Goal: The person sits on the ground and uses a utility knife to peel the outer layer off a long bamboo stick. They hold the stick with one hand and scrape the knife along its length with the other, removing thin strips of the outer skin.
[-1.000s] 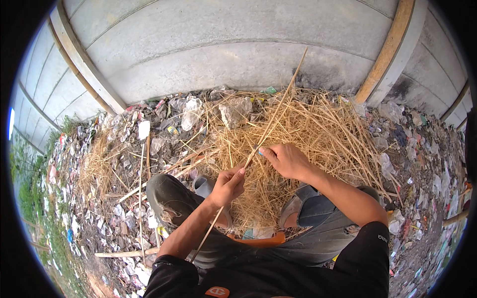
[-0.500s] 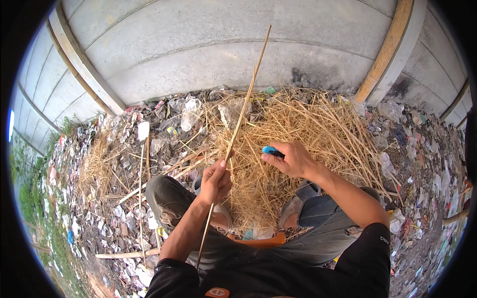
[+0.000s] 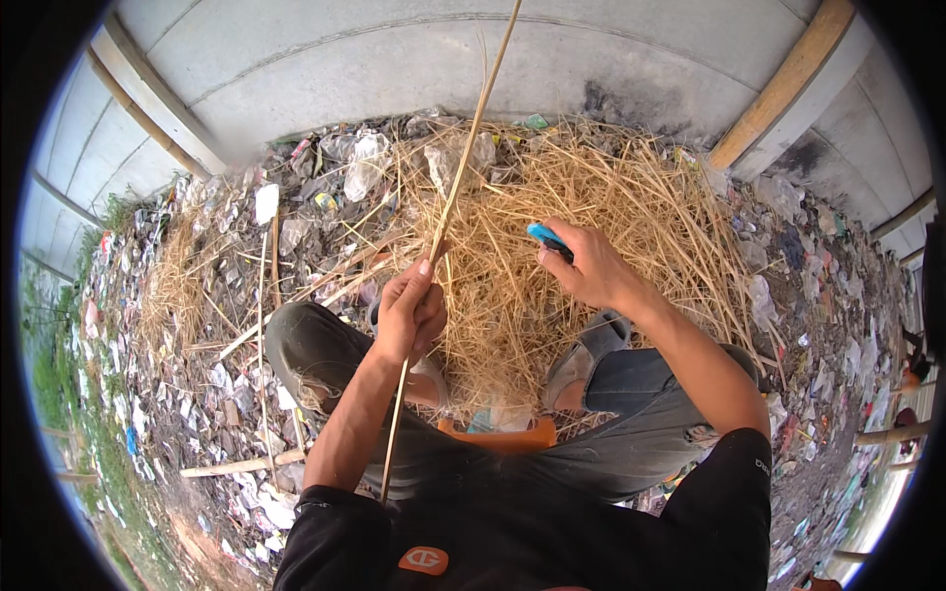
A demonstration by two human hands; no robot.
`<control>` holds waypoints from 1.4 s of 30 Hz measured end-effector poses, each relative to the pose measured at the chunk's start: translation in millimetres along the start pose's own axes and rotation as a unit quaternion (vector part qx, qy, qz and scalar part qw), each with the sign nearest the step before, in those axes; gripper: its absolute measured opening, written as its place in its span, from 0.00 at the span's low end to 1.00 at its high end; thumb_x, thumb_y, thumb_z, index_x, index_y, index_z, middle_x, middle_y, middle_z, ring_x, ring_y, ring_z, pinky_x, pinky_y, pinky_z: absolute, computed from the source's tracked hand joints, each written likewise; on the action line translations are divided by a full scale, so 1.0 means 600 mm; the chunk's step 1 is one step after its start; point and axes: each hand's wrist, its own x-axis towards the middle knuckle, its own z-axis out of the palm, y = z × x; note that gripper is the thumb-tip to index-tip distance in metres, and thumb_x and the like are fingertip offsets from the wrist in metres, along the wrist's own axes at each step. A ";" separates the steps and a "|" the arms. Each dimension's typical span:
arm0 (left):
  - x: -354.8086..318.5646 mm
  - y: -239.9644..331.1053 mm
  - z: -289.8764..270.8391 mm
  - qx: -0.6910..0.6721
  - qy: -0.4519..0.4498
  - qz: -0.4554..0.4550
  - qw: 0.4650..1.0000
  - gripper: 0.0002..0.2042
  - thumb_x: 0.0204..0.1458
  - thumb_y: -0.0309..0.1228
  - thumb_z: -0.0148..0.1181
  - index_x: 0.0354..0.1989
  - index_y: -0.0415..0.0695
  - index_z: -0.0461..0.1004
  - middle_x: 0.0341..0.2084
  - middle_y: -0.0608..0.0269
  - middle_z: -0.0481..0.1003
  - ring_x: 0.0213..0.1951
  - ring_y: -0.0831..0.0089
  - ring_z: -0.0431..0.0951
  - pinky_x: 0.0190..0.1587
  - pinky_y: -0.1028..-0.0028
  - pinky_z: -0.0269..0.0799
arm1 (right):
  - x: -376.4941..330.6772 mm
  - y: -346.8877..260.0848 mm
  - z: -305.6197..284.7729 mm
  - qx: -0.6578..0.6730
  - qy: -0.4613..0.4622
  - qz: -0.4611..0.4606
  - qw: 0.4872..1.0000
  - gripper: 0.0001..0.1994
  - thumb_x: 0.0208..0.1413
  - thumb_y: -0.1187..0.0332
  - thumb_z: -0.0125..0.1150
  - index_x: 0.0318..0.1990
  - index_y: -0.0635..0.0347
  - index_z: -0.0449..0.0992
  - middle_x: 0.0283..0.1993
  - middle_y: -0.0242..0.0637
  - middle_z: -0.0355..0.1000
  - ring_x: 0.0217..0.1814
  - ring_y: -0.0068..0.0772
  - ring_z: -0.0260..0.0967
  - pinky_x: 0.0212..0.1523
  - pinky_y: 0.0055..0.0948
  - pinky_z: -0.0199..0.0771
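My left hand [image 3: 410, 307] is closed around a long, thin bamboo strip [image 3: 459, 182]. The strip slants from my lap up past the top of the picture, and a fine sliver [image 3: 483, 54] stands off its upper part. To the right, my right hand [image 3: 589, 266] grips a small blue-and-black utility knife [image 3: 548, 238]; I cannot make out its blade. That knife is apart from the strip. Below both hands lies a heap of straw-coloured bamboo shavings [image 3: 512, 295], between and beyond my feet.
A grey concrete panel wall [image 3: 394, 74] stands beyond the heap, with a bamboo pole [image 3: 783, 84] against its right post. Plastic litter [image 3: 828, 325] covers the ground on both sides. Loose sticks [image 3: 263, 345] lie at left. An orange seat edge [image 3: 501, 435] shows between my legs.
The view has shifted, so most of the scene sits higher in the picture. My right hand with the knife has moved slightly right, away from the strip. My left hand keeps its hold.
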 end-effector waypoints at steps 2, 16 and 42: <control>-0.005 0.002 0.001 0.000 0.013 -0.001 1.000 0.23 0.71 0.42 0.43 0.68 0.42 0.62 0.11 0.75 0.51 0.08 0.83 0.51 0.11 0.80 0.46 | 0.006 0.016 0.015 -0.060 -0.054 0.069 0.994 0.12 0.57 0.62 0.58 0.35 0.64 0.72 0.20 0.41 0.68 0.20 0.40 0.67 0.27 0.41 0.67; -0.029 0.039 -0.050 -0.012 0.125 -0.039 0.991 0.22 0.70 0.39 0.44 0.67 0.39 0.64 0.12 0.77 0.52 0.10 0.86 0.47 0.12 0.82 0.45 | -0.037 0.247 0.441 -0.128 -0.271 0.276 0.913 0.11 0.49 0.62 0.67 0.35 0.59 0.81 0.33 0.48 0.79 0.35 0.49 0.79 0.37 0.46 0.78; -0.012 0.029 -0.067 0.001 0.110 -0.006 0.994 0.22 0.71 0.38 0.45 0.68 0.43 0.63 0.13 0.77 0.52 0.12 0.86 0.49 0.13 0.81 0.46 | 0.087 0.189 0.292 -0.174 -0.359 0.251 0.882 0.14 0.44 0.59 0.69 0.26 0.64 0.82 0.17 0.40 0.71 0.19 0.35 0.69 0.24 0.37 0.70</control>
